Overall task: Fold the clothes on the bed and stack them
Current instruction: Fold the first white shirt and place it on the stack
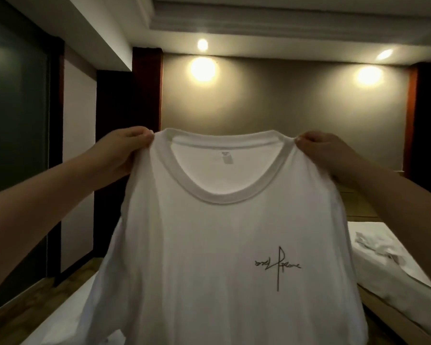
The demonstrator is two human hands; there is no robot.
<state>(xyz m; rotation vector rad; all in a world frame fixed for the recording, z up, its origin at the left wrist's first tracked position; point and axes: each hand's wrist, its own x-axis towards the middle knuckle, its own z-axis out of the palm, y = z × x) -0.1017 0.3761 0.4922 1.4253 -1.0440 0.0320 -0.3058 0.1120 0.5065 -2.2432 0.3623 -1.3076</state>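
Note:
A white T-shirt [209, 245] hangs upright in front of me, its front facing me, with a small black script logo on the chest. My left hand [121, 150] pinches the left shoulder beside the collar. My right hand [331, 153] pinches the right shoulder the same way. Both arms are raised and stretched forward. The shirt's lower hem runs out of the frame and hides most of the bed [67, 317] below it.
A second white bed [396, 265] at the right carries a crumpled white garment [376, 247]. A dark glass panel [13, 120] lines the left wall. Wooden floor [60, 280] shows between it and the bed. Wall lamps glow on the far wall.

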